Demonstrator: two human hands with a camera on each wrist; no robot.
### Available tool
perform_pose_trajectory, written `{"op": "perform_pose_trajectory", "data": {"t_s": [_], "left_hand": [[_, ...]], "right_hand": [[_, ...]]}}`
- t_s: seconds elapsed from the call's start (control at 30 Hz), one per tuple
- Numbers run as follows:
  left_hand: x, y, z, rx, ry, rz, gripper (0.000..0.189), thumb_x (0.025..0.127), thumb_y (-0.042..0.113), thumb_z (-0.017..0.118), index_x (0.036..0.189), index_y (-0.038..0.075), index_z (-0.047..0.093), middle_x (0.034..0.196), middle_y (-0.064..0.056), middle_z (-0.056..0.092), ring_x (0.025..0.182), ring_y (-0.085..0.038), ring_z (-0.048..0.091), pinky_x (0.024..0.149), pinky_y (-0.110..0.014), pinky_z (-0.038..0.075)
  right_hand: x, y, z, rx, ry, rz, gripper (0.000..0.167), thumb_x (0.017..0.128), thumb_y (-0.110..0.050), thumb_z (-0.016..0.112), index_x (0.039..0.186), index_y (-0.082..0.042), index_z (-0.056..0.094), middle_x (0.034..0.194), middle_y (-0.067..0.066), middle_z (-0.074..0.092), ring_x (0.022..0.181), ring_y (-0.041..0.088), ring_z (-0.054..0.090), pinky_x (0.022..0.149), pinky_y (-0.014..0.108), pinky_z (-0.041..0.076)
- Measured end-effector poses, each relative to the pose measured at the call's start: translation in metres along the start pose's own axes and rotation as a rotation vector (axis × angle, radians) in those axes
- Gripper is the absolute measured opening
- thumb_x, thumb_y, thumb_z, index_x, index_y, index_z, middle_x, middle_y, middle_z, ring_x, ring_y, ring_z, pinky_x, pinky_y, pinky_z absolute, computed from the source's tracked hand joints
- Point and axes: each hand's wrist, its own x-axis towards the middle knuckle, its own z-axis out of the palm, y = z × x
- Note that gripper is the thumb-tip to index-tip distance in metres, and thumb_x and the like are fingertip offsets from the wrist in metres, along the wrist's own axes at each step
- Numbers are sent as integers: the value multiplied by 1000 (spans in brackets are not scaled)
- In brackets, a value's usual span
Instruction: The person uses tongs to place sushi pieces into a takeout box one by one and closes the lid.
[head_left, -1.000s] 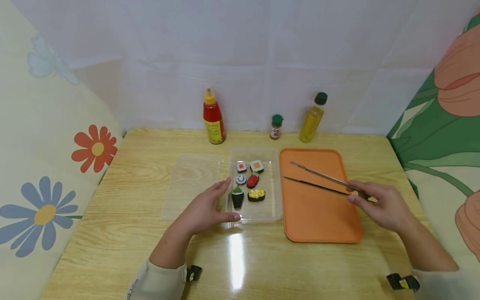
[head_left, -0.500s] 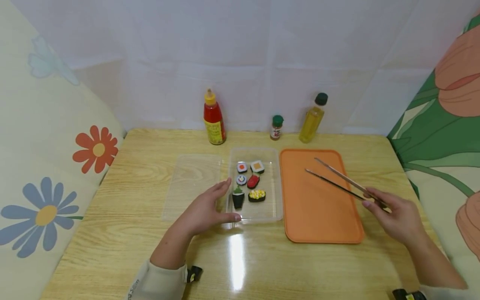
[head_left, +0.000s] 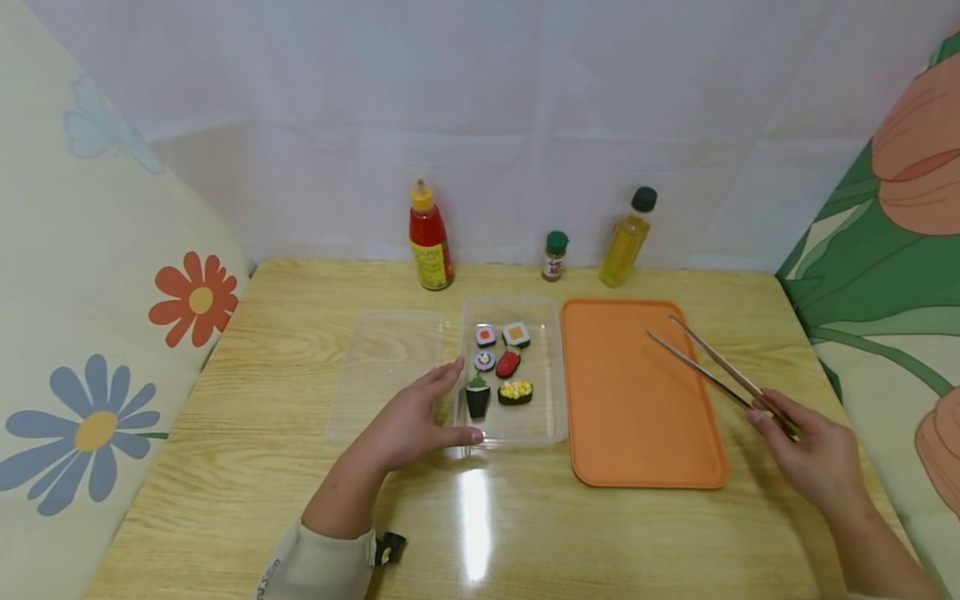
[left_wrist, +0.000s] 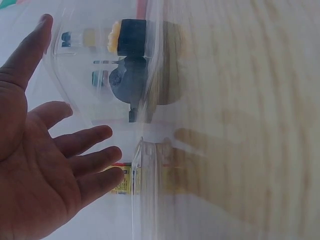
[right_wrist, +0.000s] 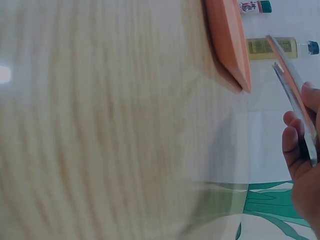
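My left hand (head_left: 411, 421) has its fingers spread at the left side of a clear plastic container (head_left: 557, 400); whether it touches the wall is hard to tell. Inside lie several sushi pieces: a corn-topped one (head_left: 515, 392), a dark cone-shaped hand roll (head_left: 477, 400), a red-topped piece (head_left: 507, 363), and small rolls such as the one with an orange centre (head_left: 516, 334). My right hand (head_left: 813, 450) holds metal tongs (head_left: 722, 363) by their rear end, right of an orange tray (head_left: 641, 417). In the right wrist view, nothing sits between the tips of the tongs (right_wrist: 295, 85).
A clear lid (head_left: 393, 350) lies left of the container. Along the back stand a red sauce bottle (head_left: 431, 254), a small green-capped jar (head_left: 553, 258) and an oil bottle (head_left: 626, 246). Behind them hangs a white cloth (head_left: 337, 167).
My right hand has drawn the tongs rightward and toward me, from over the tray's middle to its right edge. The left hand and the sushi pieces stay in place.
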Motion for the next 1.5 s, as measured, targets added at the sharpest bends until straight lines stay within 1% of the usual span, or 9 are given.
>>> {"op": "perform_pose_trajectory", "data": {"t_s": [0.23,0.4,0.53,0.63,0.83,0.93,1.07,1.3,1.5], "left_hand": [[0,0,1,2,-1,-1,116,75,59,88,166,21,28,169,-13,28,152,-43,29,119,-62,29],[-1,0,1,0,1,-7,116,75,59,88,166,22,27,169,-12,28,151,-42,29,119,-61,29],[0,0,1,3,2,-9,116,75,60,88,166,22,27,169,-12,28,152,-42,29,119,-61,29],[0,-1,1,7,1,-11,116,75,60,88,166,22,27,169,-12,27,152,-42,29,119,-61,29],[0,0,0,4,-3,-15,116,75,60,87,166,22,26,169,-12,27,152,-43,29,119,-62,29],[0,0,0,3,-2,-15,116,75,60,87,166,22,27,169,-13,27,152,-43,29,119,-62,29],[0,1,0,3,1,-17,116,75,61,87,166,23,27,169,-13,27,152,-43,28,119,-62,29],[0,0,1,-1,-5,-17,116,75,62,87,166,24,26,169,-12,26,152,-43,28,119,-63,28],[0,0,0,0,-5,-20,116,74,61,87,166,24,26,170,-11,26,152,-43,28,119,-62,28]], "right_hand": [[-9,5,1,-32,57,70,31,84,-3,83,113,4,77,99,-49,52,94,-33,46,80,-4,33],[-13,7,0,-106,74,179,30,88,-8,81,115,4,77,102,-18,73,92,-35,41,80,-4,30],[-15,7,-3,-194,18,334,34,95,-19,76,123,0,75,109,21,74,104,5,68,77,0,29],[-16,8,-5,-216,-17,381,37,98,-23,73,126,0,73,114,23,73,110,46,66,76,2,28],[-17,12,-7,-237,-34,363,38,98,-22,72,124,4,73,111,27,72,106,51,67,72,13,36],[-17,14,-8,-254,-67,365,41,99,-24,70,125,7,70,111,31,71,106,55,65,78,36,49],[-15,16,-11,-267,-136,397,47,102,-29,65,129,10,66,117,35,66,110,60,60,87,63,47],[-12,21,-15,-295,-251,449,55,103,-38,62,132,9,64,127,34,62,115,61,56,90,67,46],[-11,25,-14,-315,-281,408,52,99,-36,68,126,8,68,108,32,71,97,54,66,77,60,49]]}}
